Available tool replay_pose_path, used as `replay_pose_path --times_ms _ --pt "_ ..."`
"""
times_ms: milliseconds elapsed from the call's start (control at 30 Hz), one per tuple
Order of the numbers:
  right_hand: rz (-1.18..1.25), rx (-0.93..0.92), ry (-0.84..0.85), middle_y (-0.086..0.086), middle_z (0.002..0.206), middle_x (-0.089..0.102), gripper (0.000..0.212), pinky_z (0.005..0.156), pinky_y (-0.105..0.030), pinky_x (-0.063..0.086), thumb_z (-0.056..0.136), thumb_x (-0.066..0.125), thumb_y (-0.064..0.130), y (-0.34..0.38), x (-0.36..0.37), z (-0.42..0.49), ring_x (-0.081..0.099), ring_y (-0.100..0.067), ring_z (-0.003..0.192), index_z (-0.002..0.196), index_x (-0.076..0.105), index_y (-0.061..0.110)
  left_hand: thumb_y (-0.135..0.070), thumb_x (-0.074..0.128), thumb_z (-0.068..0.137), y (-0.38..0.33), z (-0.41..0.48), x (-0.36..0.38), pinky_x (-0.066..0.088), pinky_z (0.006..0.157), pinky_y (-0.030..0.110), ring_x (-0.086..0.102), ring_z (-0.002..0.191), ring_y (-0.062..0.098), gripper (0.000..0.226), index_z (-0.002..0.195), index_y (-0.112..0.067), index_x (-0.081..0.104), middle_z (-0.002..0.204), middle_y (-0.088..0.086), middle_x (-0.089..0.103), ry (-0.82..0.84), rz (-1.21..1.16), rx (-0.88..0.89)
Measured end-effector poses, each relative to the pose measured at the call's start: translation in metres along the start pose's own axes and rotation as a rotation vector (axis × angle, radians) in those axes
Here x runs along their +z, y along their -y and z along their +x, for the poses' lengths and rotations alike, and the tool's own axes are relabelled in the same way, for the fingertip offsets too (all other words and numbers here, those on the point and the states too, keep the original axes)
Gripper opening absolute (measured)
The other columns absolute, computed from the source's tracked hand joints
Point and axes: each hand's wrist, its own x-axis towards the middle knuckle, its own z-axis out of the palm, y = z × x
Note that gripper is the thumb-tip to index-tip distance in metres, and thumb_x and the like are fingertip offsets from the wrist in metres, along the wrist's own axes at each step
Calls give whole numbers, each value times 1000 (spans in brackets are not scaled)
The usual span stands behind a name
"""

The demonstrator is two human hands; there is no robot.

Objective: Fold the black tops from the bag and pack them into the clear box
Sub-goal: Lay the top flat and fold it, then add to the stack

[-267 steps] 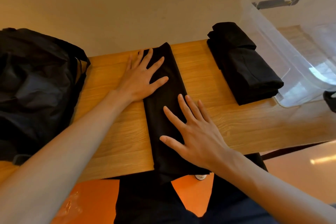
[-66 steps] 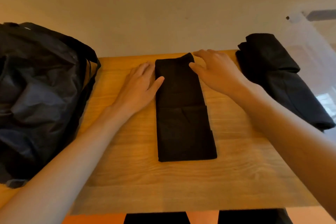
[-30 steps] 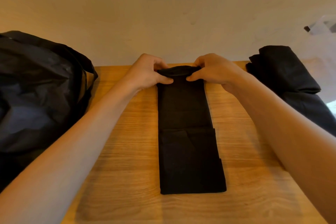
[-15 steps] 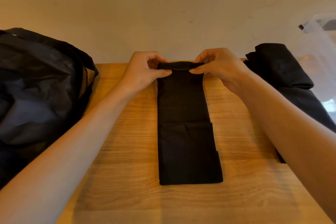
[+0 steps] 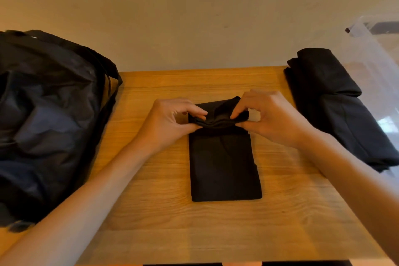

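Note:
A black top, folded into a narrow strip, lies lengthwise in the middle of the wooden table. Its far end is lifted and doubled back toward me. My left hand pinches the left corner of that raised end between thumb and fingers. My right hand pinches the right corner the same way. A stack of folded black tops sits at the right. The clear box stands behind that stack at the right edge, only partly in view. The black bag slumps at the left.
A plain beige wall runs along the table's far edge. The bag's strap hangs over the table's left part. The near table edge shows at the bottom of the view, with dark clothing below it.
Both hands took hold of the strip's far end, lifted it and have carried it toward me, so the fold now sits about a third of the way down the strip.

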Motion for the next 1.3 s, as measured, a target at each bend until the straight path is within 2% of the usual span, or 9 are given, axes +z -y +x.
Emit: replay_pose_path --times_ms 133,233,367,467,533,633,867,1133,1300 --pt "-10 -41 14 15 105 65 28 86 -23 52 83 81 9 -2 0 -10 61 -4 101 108 75 23 1 82 80 -2 -12 3 58 91 34 72 100 8 30 108 -10 78 104 0 77 24 59 68" --pt "1 -44 24 15 107 66 28 89 -25 53 85 79 10 -2 2 -14 62 -3 102 110 75 24 5 81 79 2 -14 6 57 94 35 69 107 13 38 115 -9 76 112 3 73 7 170 138" --pt "6 -38 19 13 108 67 28 90 -24 52 86 78 10 0 4 -15 62 -4 104 110 75 24 -10 83 80 8 -6 4 43 101 18 50 127 14 61 137 -16 62 132 0 54 -42 295 72" --pt "9 -50 37 11 107 68 26 90 -20 50 86 78 9 -2 5 -16 62 -4 103 108 75 23 -15 80 85 14 6 0 36 96 6 50 123 9 66 145 -21 54 132 -5 52 31 307 -69" --pt "-10 -69 36 12 107 67 26 89 -18 50 86 77 11 -3 7 -16 61 -3 102 108 75 23 -12 77 88 19 12 -3 39 92 8 57 112 8 55 140 -20 60 122 -7 58 89 316 -87" --pt "-11 -65 7 16 106 65 25 88 -13 47 86 77 14 -6 8 -17 60 0 102 110 75 21 -5 72 91 21 17 -5 48 92 19 60 105 8 38 126 -19 70 113 -7 63 107 314 -66" --pt "-13 -86 -17 12 108 66 25 87 -17 48 87 75 17 -5 10 -18 59 -2 102 111 75 20 -3 66 94 20 26 -1 47 79 17 59 91 7 19 107 -14 74 101 -6 63 58 377 -57" --pt "-44 -119 51 11 111 64 34 88 -26 51 88 74 5 -10 15 -21 57 -9 106 117 74 23 -1 65 94 24 31 -1 40 77 12 55 89 8 20 110 -9 74 103 -1 60 79 437 -1" --pt "-69 -150 31 8 115 66 41 89 -30 51 86 69 -5 -9 12 -25 55 -14 109 117 75 21 7 61 92 26 20 1 54 90 31 62 105 16 31 118 -6 73 111 5 65 -7 468 79"
